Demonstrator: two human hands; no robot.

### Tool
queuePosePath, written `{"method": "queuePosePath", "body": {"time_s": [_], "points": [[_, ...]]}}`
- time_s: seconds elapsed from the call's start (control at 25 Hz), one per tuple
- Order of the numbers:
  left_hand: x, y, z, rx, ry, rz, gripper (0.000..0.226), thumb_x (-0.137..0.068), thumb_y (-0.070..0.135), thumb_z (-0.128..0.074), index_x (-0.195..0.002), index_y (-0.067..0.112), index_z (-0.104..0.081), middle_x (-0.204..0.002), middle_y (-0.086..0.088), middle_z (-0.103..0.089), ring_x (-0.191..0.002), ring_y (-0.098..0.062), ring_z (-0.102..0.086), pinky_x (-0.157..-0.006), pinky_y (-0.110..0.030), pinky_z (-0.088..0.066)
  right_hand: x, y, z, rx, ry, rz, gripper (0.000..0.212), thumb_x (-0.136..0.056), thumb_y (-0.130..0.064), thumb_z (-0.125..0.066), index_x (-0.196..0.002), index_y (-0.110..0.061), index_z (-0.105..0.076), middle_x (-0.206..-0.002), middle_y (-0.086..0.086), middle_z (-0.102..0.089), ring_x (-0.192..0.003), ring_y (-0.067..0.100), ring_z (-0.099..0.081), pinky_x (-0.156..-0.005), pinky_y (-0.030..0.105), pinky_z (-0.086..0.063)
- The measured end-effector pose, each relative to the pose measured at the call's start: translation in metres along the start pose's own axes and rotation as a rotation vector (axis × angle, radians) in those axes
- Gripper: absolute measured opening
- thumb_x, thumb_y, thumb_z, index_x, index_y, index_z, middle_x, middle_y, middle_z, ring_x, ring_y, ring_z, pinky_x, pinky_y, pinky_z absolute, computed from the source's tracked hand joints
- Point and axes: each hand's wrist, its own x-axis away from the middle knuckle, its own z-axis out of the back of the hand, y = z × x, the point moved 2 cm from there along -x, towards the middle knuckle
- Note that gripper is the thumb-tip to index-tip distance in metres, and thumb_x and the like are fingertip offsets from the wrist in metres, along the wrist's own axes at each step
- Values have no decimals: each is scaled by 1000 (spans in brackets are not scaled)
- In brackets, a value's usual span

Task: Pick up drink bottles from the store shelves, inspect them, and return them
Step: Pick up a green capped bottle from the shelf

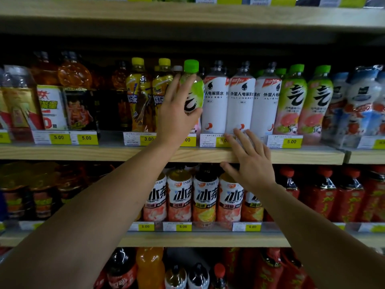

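Left hand (177,113) grips green-capped bottle (192,88) (tilted), just left of 3 white bottles (239,105). Right hand (252,161), fingers spread, grasps nothing, below them at shelf edge (302,156).

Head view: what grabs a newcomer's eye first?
The left hand gripping a green-capped bottle, tilted, at the middle shelf between yellow-capped teas and white bottles. Next, the right hand, fingers spread, in front of that shelf's edge. Yellow price tags line the shelf fronts.
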Motion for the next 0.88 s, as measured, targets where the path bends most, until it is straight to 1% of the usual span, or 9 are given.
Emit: {"method": "queuePosePath", "body": {"time_s": [0.16, 0.36, 0.44, 0.52, 0.6, 0.64, 0.72, 0.8, 0.88], "points": [[-3, 21, 14, -15, 108, -93, 70, -81, 16, -78, -144, 23, -49, -156, -15, -39, -142, -27, -38, -104, 2, -21, -1, 4, 7, -52, -27, 46, 76, -90, -61, -52, -155, -34, -23, -163, -5, -21, -151, 24, -12, -119, 47, -17], [1, 67, 14, 18, 93, -85, 75, -79, 20, -80, -146, 26, -47, -156, -9, -39, -140, -18, -39, -104, -1, -22, 7, 38, 18, -91, -28, 65, 75, -90, -52, -60, -154, -30, -28, -162, 1, -27, -150, 29, -17, -119, 49, -19], [9, 91, -1, 39, 74, -72, 77, -78, 19, -81, -147, 26, -47, -156, -9, -40, -139, -7, -35, -104, 1, -22, 16, 70, 25, -80, -15, 37, 75, -90, -52, -62, -153, -27, -32, -160, 4, -30, -149, 30, -19, -118, 50, -22], [14, 116, -19, 80, 101, -42, 79, -77, 18, -82, -147, 23, -47, -154, -10, -43, -139, -3, -32, -109, -4, -26, 28, 107, 31, -58, 3, 31, 74, -89, -52, -62, -152, -26, -34, -159, 5, -31, -148, 32, -22, -117, 52, -24], [15, 136, -35, 92, 112, -19, 79, -77, 18, -82, -147, 22, -47, -152, -10, -45, -143, -15, -38, -113, -20, -35, 39, 141, 36, -56, 9, 19, 75, -88, -53, -61, -153, -26, -32, -159, 4, -30, -148, 33, -21, -117, 53, -25], [14, 148, -44, 83, 110, -20, 78, -77, 20, -82, -147, 22, -47, -152, -9, -46, -142, -18, -40, -114, -23, -36, 43, 160, 39, -60, 0, 3, 77, -88, -54, -60, -154, -28, -29, -160, 3, -28, -149, 32, -19, -118, 53, -24], [10, 171, -64, 59, 99, -16, 79, -77, 23, -83, -147, 23, -47, -151, -9, -47, -141, -18, -42, -112, -14, -32, 47, 191, 41, -64, -36, -25, 82, -88, -55, -61, -156, -31, -23, -162, 2, -24, -151, 32, -14, -121, 53, -20], [5, 193, -84, 53, 77, -8, 80, -77, 24, -84, -148, 23, -47, -152, -9, -46, -141, -18, -42, -107, -3, -26, 48, 209, 42, -82, -49, -6, 84, -87, -56, -62, -156, -29, -23, -162, 2, -26, -151, 33, -14, -122, 52, -16], [-3, 212, -102, 48, 61, -23, 80, -77, 23, -84, -147, 21, -47, -152, -11, -46, -140, -19, -42, -104, 1, -22, 48, 218, 42, -104, -19, -5, 86, -85, -59, -63, -155, -26, -25, -161, 3, -28, -151, 32, -15, -123, 50, -13]]}}
